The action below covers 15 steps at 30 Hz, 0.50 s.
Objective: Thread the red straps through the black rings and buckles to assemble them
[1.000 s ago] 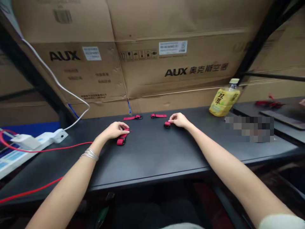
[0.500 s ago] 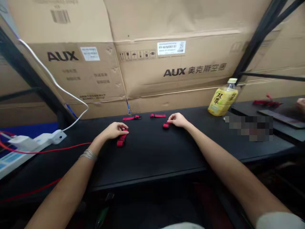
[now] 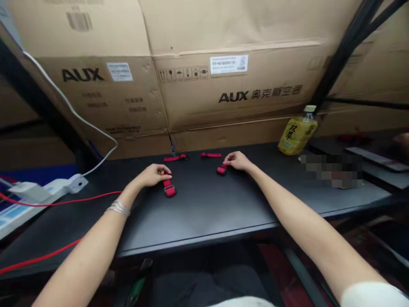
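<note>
My left hand (image 3: 156, 175) pinches the upper end of a red strap with a black buckle (image 3: 170, 190), whose buckle end hangs toward the front of the black tabletop (image 3: 204, 213). Further right, my right hand (image 3: 237, 161) grips a second red strap (image 3: 221, 169) by its end between thumb and fingertips; its dark buckle points down and left. Behind the hands, near the cardboard, lie two more red straps, one at the left (image 3: 176, 157) and one at the right (image 3: 211, 155), each with a dark buckle.
A yellow-labelled drink bottle (image 3: 297, 132) stands at the back right, near a blurred-out item (image 3: 335, 170). On the left are a white power strip (image 3: 54, 192) and red cable (image 3: 96, 197). Large cardboard boxes (image 3: 223, 115) line the back. Another person's hand (image 3: 401, 140) shows at far right.
The buckle end of the strap in my left hand has swung to the right. The strap in my right hand has tilted slightly. Both hands have stayed nearly in place.
</note>
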{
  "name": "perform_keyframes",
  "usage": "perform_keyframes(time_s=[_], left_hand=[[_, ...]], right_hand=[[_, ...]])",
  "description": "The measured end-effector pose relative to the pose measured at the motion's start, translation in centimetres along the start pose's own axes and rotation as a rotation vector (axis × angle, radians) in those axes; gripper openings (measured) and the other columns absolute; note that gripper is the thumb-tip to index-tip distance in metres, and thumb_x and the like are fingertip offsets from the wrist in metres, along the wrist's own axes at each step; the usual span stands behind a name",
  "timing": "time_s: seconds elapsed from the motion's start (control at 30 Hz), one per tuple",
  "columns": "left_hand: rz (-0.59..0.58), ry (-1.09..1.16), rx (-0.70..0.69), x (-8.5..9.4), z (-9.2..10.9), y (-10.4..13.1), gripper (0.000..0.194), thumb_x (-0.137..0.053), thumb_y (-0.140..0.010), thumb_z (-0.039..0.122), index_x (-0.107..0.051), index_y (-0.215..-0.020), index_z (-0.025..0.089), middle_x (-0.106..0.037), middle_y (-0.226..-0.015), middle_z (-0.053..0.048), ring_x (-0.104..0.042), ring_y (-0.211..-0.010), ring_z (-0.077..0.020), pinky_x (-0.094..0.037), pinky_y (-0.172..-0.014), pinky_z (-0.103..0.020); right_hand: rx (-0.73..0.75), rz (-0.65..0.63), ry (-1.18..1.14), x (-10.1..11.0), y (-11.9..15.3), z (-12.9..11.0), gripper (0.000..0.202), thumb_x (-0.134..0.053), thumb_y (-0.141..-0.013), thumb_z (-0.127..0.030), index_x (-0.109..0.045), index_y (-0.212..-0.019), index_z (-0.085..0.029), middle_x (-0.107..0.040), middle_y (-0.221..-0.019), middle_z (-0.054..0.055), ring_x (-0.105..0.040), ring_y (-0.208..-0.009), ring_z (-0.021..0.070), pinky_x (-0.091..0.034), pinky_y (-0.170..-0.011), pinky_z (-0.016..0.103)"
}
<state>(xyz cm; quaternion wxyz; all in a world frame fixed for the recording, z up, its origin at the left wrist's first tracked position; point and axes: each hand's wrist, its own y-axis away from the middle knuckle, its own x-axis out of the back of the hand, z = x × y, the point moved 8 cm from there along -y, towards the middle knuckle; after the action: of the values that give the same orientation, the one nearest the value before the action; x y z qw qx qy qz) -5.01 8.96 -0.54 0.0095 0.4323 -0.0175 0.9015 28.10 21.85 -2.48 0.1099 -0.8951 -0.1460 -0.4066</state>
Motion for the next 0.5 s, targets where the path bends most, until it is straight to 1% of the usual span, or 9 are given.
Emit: perform_keyframes(time_s=[0.17,0.33,0.4,0.5], left_hand=[[-0.013,-0.013,-0.005,-0.08,0.04,0.08,0.048,-0.072,-0.059,0.056,-0.073,-0.083,0.015,-0.045,-0.058,0.004,-0.039,-0.056,-0.0124,-0.028,-0.055,-0.026],[-0.002,-0.004,-0.01,-0.1,0.1,0.13,0.046,-0.072,-0.06,0.055,-0.073,-0.082,0.015,-0.047,-0.057,0.003,-0.041,-0.056,-0.0126,-0.029,-0.055,-0.025],[0.001,-0.003,-0.015,-0.11,0.16,0.12,0.046,-0.073,-0.06,0.055,-0.073,-0.081,0.015,-0.047,-0.056,0.003,-0.041,-0.055,-0.0125,-0.029,-0.054,-0.025],[-0.001,-0.012,-0.021,-0.15,0.19,0.09,0.045,-0.072,-0.06,0.055,-0.073,-0.081,0.015,-0.046,-0.056,0.004,-0.041,-0.055,-0.0126,-0.03,-0.055,-0.025]], right_hand=[[-0.025,0.018,-0.002,0.09,0.03,0.14,0.016,-0.069,-0.075,-0.027,-0.074,-0.079,-0.013,-0.068,-0.071,0.003,-0.055,-0.064,0.01,-0.04,-0.062,0.021],[0.009,0.042,-0.002,0.17,-0.09,0.2,0.017,-0.071,-0.074,-0.029,-0.073,-0.078,-0.013,-0.068,-0.072,0.004,-0.056,-0.065,0.0107,-0.041,-0.062,0.021],[0.009,0.055,-0.007,0.22,-0.14,0.32,0.019,-0.073,-0.072,-0.031,-0.073,-0.077,-0.013,-0.069,-0.072,0.004,-0.056,-0.065,0.0109,-0.041,-0.06,0.021],[-0.007,0.044,-0.015,0.06,-0.21,0.49,0.017,-0.072,-0.073,-0.029,-0.073,-0.077,-0.013,-0.069,-0.073,0.004,-0.056,-0.064,0.0102,-0.041,-0.06,0.02]])
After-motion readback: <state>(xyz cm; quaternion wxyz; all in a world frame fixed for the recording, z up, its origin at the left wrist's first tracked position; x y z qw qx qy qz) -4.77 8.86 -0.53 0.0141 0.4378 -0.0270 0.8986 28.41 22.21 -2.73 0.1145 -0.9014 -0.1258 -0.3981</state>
